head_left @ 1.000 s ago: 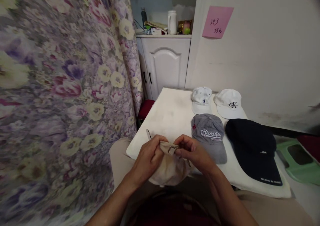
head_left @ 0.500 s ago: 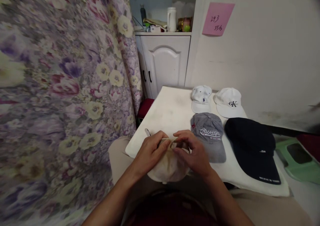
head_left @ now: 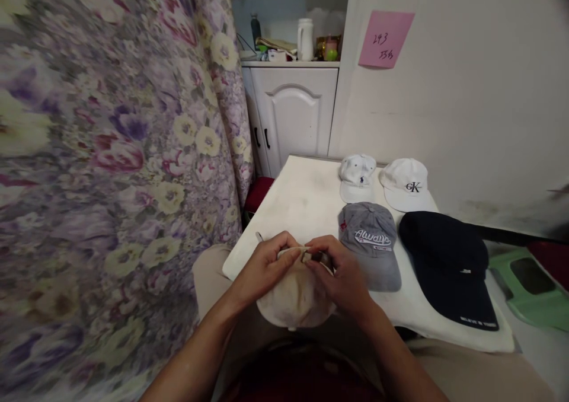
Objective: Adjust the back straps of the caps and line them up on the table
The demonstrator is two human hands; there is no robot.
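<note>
A cream baseball cap with yellowish stains is held over my lap, its rounded crown facing me and the top button low. My left hand grips the cap's far edge, thumb on top. My right hand pinches the back strap near a small metal buckle at the opening. Both sets of fingertips nearly meet there. Beyond my left hand a thin, light-coloured tip sticks out; what it belongs to is hidden. To the right lies a grey cap with "Always" lettering.
On the cream-covered table also lie a white cap, a white CK cap and a navy cap. A floral curtain hangs at left. A green plastic stool stands at right, a white cabinet behind.
Both hands stay on the cap at the strap, their fingers shifting slightly around the buckle. The cap has moved a little to the left. The whole view has tilted slightly.
</note>
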